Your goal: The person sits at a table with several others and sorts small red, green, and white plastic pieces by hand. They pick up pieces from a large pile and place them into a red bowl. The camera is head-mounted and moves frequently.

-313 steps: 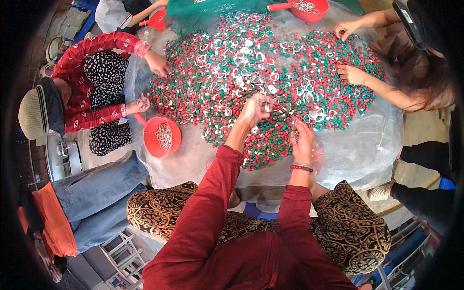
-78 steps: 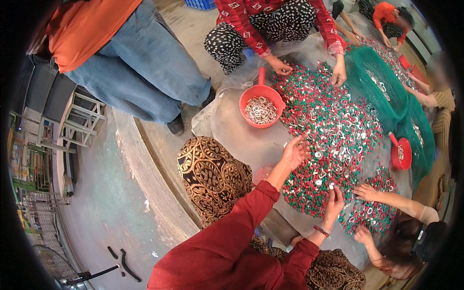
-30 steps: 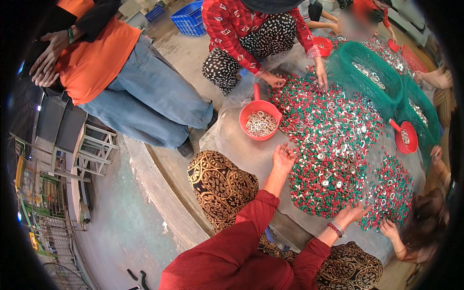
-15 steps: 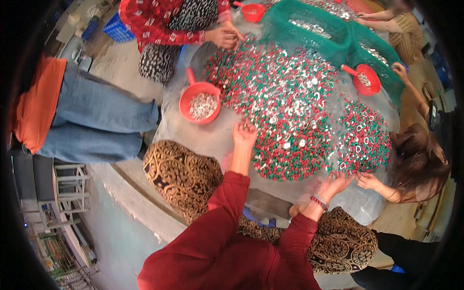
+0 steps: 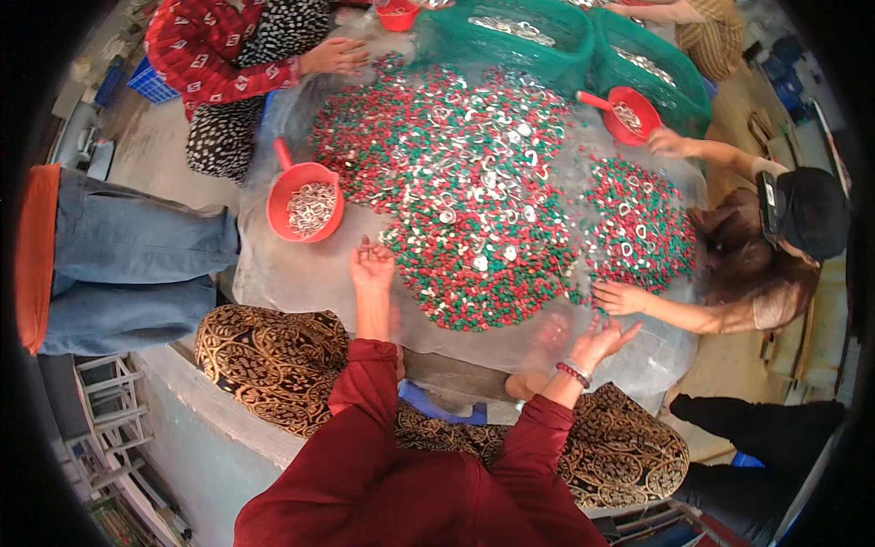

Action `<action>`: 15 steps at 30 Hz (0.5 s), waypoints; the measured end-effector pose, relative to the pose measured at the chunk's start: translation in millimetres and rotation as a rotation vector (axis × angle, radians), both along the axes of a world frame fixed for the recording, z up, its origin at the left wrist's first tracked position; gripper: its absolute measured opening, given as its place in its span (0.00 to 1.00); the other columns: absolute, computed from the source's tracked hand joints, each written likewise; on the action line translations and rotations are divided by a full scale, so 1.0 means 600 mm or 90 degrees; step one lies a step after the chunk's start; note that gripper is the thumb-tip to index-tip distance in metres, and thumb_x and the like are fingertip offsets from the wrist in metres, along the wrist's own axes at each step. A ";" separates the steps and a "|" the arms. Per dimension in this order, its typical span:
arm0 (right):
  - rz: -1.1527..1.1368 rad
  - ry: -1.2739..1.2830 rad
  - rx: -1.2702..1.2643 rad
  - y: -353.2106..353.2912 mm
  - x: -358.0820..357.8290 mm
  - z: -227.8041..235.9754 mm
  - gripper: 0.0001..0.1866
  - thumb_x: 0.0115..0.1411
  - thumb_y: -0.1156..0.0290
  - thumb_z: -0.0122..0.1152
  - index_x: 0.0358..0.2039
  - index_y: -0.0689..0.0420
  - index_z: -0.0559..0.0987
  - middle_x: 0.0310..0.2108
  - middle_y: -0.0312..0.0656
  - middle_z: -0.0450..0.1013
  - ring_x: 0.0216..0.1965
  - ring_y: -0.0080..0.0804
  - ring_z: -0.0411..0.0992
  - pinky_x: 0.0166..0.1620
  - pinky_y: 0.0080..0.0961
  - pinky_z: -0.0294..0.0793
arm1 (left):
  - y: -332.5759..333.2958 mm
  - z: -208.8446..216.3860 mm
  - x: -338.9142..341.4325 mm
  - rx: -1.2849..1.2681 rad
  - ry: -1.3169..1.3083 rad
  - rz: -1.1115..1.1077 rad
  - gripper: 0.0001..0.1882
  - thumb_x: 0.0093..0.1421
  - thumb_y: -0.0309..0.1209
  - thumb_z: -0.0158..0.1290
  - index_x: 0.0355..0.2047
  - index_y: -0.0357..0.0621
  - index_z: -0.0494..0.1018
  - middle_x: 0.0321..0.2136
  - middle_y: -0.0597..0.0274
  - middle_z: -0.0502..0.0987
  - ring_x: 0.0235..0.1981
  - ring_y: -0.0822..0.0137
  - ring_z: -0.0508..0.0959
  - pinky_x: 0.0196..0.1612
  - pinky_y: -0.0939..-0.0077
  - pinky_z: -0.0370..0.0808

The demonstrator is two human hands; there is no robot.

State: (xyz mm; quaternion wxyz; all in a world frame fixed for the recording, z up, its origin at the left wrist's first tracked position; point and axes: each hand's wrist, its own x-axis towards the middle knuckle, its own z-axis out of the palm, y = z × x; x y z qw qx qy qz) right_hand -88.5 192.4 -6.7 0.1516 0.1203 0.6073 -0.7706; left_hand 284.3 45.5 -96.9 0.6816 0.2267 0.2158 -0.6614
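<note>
My left hand [image 5: 372, 264] is turned palm up at the near left edge of a wide pile of small red and green pieces [image 5: 483, 283], its fingers loosely curled and apart. Nothing shows in it. To its upper left, a red long-handled scoop [image 5: 279, 214] holds silvery ring-like pieces. My right hand [image 5: 600, 342] hovers palm up at the pile's near right side, fingers spread, with nothing visible in it. Just beyond, a co-worker's hand [image 5: 622, 298] reaches over a smaller heap of the same pieces [image 5: 638, 214]. White and silvery rings and loops lie mixed through both heaps.
Green mesh baskets [image 5: 510, 59] with silvery pieces stand at the far side. Another red scoop [image 5: 629, 114] sits near the right basket. Co-workers sit around the plastic-covered work surface [image 5: 264, 273]; a person in jeans [image 5: 137, 246] stands at left.
The whole view has shifted, moving the scene leftward. My left hand is slightly nearer the left scoop. The right co-worker's hand has moved farther over the small heap.
</note>
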 end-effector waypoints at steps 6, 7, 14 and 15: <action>0.022 0.022 -0.041 -0.017 0.027 0.032 0.40 0.50 0.83 0.48 0.63 0.44 0.52 0.38 0.36 0.58 0.41 0.30 0.61 0.42 0.35 0.63 | -0.014 0.042 -0.039 0.096 0.011 -0.006 0.20 0.65 0.45 0.35 0.39 0.42 0.70 0.22 0.63 0.66 0.23 0.68 0.65 0.26 0.75 0.65; 0.024 0.020 -0.041 -0.014 0.029 0.033 0.40 0.50 0.83 0.47 0.64 0.44 0.51 0.38 0.35 0.58 0.41 0.29 0.62 0.41 0.35 0.64 | -0.010 0.036 -0.039 0.082 0.021 -0.004 0.20 0.65 0.44 0.35 0.39 0.42 0.70 0.22 0.63 0.66 0.23 0.67 0.65 0.27 0.75 0.65; 0.037 0.023 -0.041 -0.036 0.031 0.044 0.39 0.50 0.84 0.45 0.63 0.45 0.53 0.56 0.40 0.54 0.41 0.31 0.66 0.36 0.27 0.67 | -0.014 0.006 -0.004 0.060 0.009 0.031 0.19 0.64 0.44 0.36 0.38 0.42 0.69 0.22 0.63 0.66 0.23 0.68 0.64 0.26 0.75 0.64; 0.037 0.037 -0.050 -0.032 0.029 0.037 0.39 0.50 0.84 0.45 0.63 0.46 0.54 0.57 0.40 0.53 0.41 0.31 0.66 0.35 0.26 0.67 | -0.007 0.002 0.005 0.043 0.001 0.037 0.18 0.63 0.43 0.37 0.38 0.41 0.69 0.23 0.63 0.66 0.23 0.68 0.64 0.26 0.76 0.64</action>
